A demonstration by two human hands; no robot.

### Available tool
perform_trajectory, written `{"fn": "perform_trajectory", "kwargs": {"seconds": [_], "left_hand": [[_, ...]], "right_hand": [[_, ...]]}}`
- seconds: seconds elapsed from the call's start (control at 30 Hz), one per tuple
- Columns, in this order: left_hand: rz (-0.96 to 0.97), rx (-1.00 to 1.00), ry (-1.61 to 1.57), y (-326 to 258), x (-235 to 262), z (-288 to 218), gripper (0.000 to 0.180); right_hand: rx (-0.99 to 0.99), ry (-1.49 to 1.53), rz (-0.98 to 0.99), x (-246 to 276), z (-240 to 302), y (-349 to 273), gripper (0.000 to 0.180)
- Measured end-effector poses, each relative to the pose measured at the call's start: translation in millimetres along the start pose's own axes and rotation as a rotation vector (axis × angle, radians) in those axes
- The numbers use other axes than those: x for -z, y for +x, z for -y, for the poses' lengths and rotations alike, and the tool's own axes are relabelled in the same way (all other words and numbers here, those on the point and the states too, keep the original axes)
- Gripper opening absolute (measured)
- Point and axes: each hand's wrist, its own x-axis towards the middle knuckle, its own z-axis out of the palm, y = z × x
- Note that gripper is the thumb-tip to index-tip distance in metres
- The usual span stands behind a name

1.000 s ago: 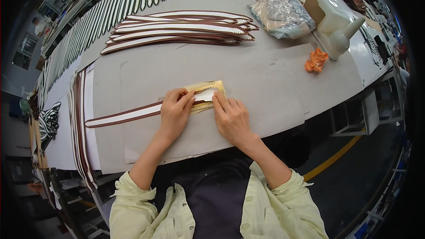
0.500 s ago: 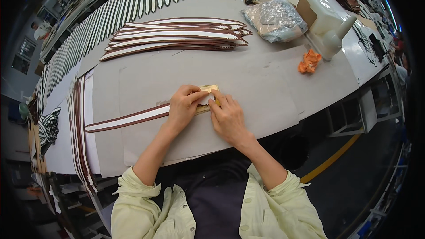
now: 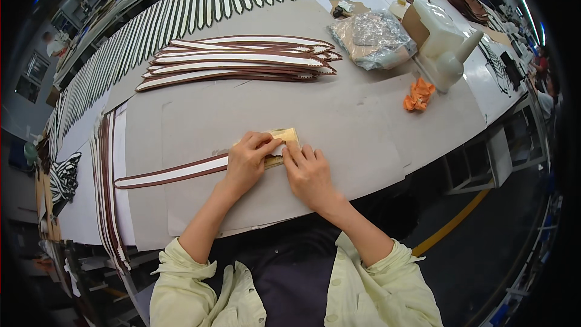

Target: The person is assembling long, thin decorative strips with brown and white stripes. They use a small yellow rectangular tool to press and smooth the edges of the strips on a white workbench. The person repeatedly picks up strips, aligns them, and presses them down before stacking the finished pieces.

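Observation:
A long strap with brown edges and a white middle lies across the table, and its right end rests on a small yellowish block. My left hand is closed over that end, thumb and fingers pinching it at the block. Against the same end, from the right, my right hand presses bent fingers, thumb and fingertips close together. The fingers partly cover the strap's tip and the block, so the exact contact is hidden.
Beyond my hands lies a pile of brown-and-white straps. More straps hang over the left edge. Dark-edged strips line the far side. At right are a plastic bag, a whitish bottle and a crumpled orange piece.
The whole view has shifted slightly, with the table lower in the picture. Both hands stay at the strap's end; the right fingers have moved slightly closer to the left ones.

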Motion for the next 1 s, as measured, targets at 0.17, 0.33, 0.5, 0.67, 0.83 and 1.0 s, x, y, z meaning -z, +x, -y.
{"fn": "perform_trajectory", "kwargs": {"seconds": [0.17,0.33,0.5,0.67,0.83,1.0], "left_hand": [[-0.010,-0.098,0.066,-0.7,1.8,-0.6,0.040],[0.034,-0.039,-0.019,-1.5,8.3,-5.1,0.041],[0.158,0.046,-0.196,-4.6,26.3,4.3,0.038],[0.212,0.023,-0.171,-5.6,30.2,17.1,0.044],[0.197,-0.021,-0.141,-6.1,26.7,19.0,0.044],[0.189,-0.075,-0.013,-1.6,26.4,10.0,0.045]], "right_hand": [[0.068,-0.032,0.003,4.4,-3.8,3.6,0.042],[0.067,0.026,-0.016,3.0,-4.9,6.0,0.036],[0.117,0.031,0.020,3.7,-7.2,4.8,0.039],[0.096,0.104,0.029,4.0,-6.7,7.5,0.041],[0.117,0.197,0.019,3.1,-11.4,10.8,0.040],[0.163,0.192,0.053,5.4,-17.1,13.7,0.037]]}}
